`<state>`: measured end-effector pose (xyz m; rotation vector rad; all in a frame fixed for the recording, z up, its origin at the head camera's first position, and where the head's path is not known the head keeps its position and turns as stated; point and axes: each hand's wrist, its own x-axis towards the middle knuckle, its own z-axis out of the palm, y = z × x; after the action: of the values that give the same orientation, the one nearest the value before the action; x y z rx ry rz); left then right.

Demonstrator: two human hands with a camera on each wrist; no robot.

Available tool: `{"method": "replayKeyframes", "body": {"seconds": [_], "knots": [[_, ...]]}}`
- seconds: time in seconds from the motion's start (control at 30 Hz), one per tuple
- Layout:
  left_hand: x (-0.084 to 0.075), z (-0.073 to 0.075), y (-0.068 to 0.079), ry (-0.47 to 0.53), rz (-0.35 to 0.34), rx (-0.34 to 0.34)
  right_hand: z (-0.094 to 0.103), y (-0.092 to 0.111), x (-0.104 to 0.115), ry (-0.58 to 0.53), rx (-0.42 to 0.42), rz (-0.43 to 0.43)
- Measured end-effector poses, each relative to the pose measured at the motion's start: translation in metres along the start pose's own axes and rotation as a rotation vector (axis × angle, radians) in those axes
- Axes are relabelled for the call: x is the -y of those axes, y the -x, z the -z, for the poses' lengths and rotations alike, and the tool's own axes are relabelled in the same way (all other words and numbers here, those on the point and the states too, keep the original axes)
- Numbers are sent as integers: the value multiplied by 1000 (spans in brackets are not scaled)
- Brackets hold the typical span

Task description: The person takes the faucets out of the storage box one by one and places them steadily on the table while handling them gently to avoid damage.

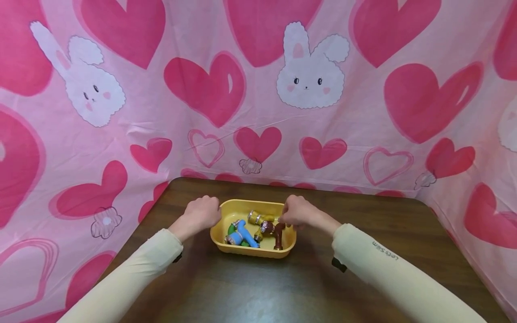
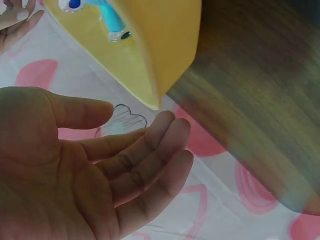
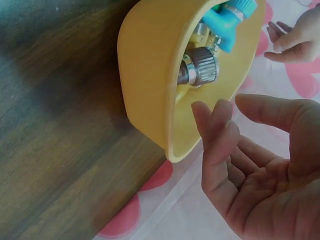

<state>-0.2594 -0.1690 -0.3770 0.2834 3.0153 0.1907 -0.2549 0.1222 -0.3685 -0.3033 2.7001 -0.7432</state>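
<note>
A yellow plastic basin point(image 1: 252, 252) sits on the table with small pipe-like pieces inside. Among them are a blue branched piece point(image 1: 245, 234), a brown piece point(image 1: 278, 235) with a silver band, and a yellow piece point(image 1: 255, 217). A bit of a green piece point(image 1: 231, 229) shows beneath the blue one. My left hand point(image 1: 203, 212) is just beside the basin's left end; in the left wrist view its fingers are loosely bent around nothing. At the right end is my right hand point(image 1: 300, 211), thumb and fingertips close by the rim and apart in the right wrist view, holding nothing.
The dark wooden table point(image 1: 258, 287) extends in front of the basin and to both sides. Pink cloth point(image 1: 258, 112) with hearts and rabbits hangs behind the table and along its left and right sides.
</note>
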Motion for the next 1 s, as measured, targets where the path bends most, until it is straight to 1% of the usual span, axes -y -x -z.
{"method": "replayKeyframes", "body": {"seconds": [0.17,0.33,0.6,0.77,0.93,1.0], "knots": [[3,-4,1,18,5,19,-5,-2,2,3,18,-27],[4,-4,1,33,11,36,-6,-5,0,12,22,-34],[4,-7,0,25,6,44,-10,-9,0,25,53,-60],[7,-8,0,63,-2,74,-12,-11,-2,48,78,-81],[12,-8,-1,115,-21,103,-16,-12,-2,11,90,-112],[13,-8,-1,152,-16,130,-17,-13,-1,-8,94,-124]]}}
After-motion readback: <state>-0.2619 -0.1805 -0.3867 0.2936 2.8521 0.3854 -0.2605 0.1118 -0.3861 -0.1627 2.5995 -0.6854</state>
